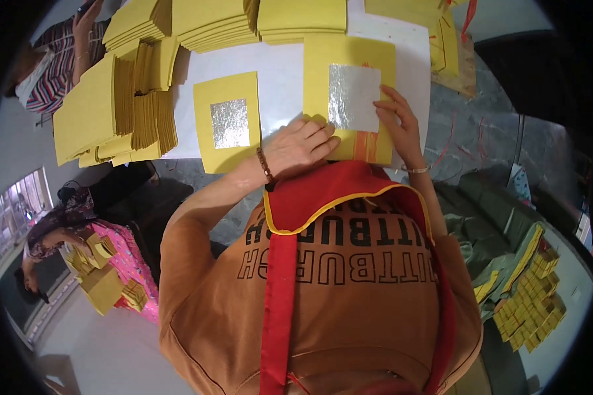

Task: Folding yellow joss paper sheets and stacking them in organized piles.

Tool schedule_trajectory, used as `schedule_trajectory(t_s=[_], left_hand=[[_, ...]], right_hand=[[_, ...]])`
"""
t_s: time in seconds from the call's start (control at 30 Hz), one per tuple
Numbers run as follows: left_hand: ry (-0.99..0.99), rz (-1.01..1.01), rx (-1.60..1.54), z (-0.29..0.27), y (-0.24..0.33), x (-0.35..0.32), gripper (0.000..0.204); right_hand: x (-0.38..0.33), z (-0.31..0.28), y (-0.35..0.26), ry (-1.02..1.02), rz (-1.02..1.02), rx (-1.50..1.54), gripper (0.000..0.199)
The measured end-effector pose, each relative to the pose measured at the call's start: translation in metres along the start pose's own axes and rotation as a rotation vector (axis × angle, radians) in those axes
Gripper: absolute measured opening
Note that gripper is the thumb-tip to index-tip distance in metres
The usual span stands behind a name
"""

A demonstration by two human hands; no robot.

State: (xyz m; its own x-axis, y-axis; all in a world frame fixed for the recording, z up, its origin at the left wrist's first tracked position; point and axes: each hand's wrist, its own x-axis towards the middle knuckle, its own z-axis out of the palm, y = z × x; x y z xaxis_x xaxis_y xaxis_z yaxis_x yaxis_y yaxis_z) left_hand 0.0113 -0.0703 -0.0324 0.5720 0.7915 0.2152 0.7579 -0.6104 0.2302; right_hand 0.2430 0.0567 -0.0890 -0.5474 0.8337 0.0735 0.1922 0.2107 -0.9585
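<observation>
Yellow joss paper (316,72) with orange-red print lies on the white tabletop in front of me. On it rests a silver foil square (352,99). My left hand (303,139) is closed, its fingers curled at the foil's lower left corner; anything inside them is hidden. With fingers apart, my right hand (400,122) touches the foil's right edge with its fingertips. To the left lies a smaller yellow sheet (227,157) bearing its own silver square (230,123), beside my left wrist.
Fanned yellow paper stacks (85,112) line the table's left side, and more stacks (214,23) stand along the far edge. Tied yellow bundles (530,299) sit at lower right. Another person (62,227) handles yellow paper at left; a further person (62,59) is at upper left.
</observation>
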Motion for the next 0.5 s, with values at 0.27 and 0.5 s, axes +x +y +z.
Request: schedule_trajectory(t_s=[0.27,0.5], left_hand=[[0.125,-0.014,-0.174,0.0026,0.0011,-0.0007,0.017],[0.197,-0.368,-0.58,0.0,-0.0029,0.0011,0.007]], right_hand=[[-0.0028,0.001,0.0089,0.02,0.07,0.169,0.02],[-0.0038,0.0018,0.005,0.025,0.104,0.197,0.022]])
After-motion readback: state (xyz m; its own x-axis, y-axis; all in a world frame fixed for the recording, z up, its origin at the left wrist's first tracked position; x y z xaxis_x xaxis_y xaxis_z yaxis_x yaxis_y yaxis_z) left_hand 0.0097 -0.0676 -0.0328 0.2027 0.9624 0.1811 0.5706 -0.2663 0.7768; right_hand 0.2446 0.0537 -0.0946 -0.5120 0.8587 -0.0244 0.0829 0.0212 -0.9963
